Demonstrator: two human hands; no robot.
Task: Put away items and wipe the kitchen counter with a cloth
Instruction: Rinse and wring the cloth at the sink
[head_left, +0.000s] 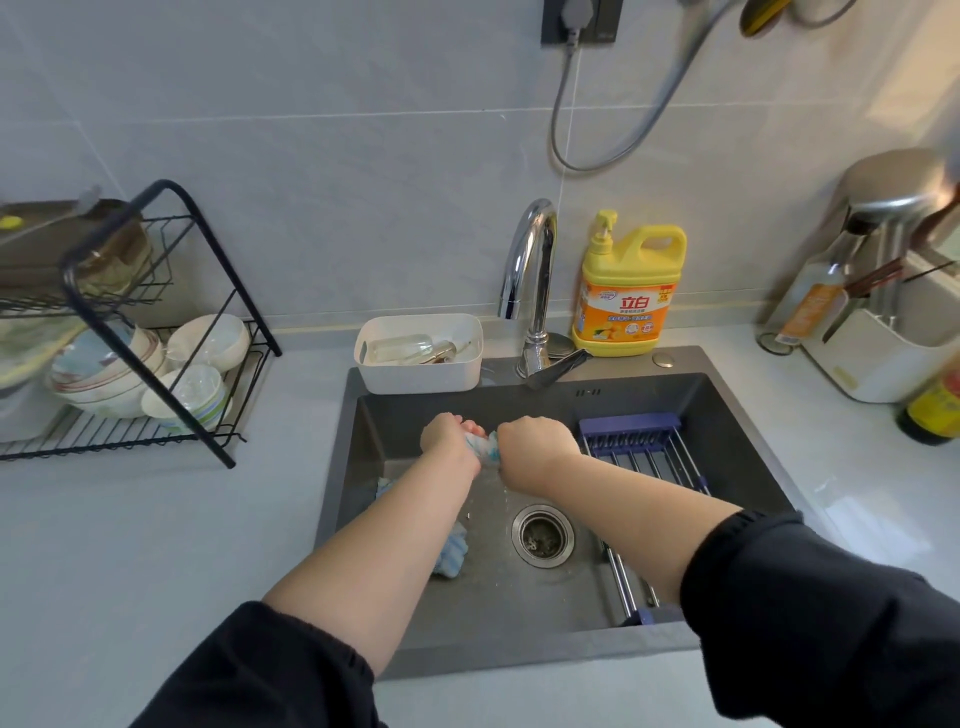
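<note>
A blue-and-white cloth (484, 448) is bunched between my two fists above the dark grey sink (727, 415). My left hand (448, 435) grips its left end and my right hand (535, 441) grips its right end, the fists almost touching. Water drips from the cloth toward the drain (543, 535). A loose tail of the cloth (453, 556) hangs below my left forearm, partly hidden by it. The pale grey counter (156, 545) surrounds the sink.
A black dish rack (171, 322) with bowls stands on the left. Behind the sink are a white tray (421, 374) holding a bottle, a chrome faucet (532, 270) and a yellow detergent jug (626, 291). A blue drain rack (644, 457) spans the sink's right side. Bottles and a utensil holder (883, 353) crowd the right.
</note>
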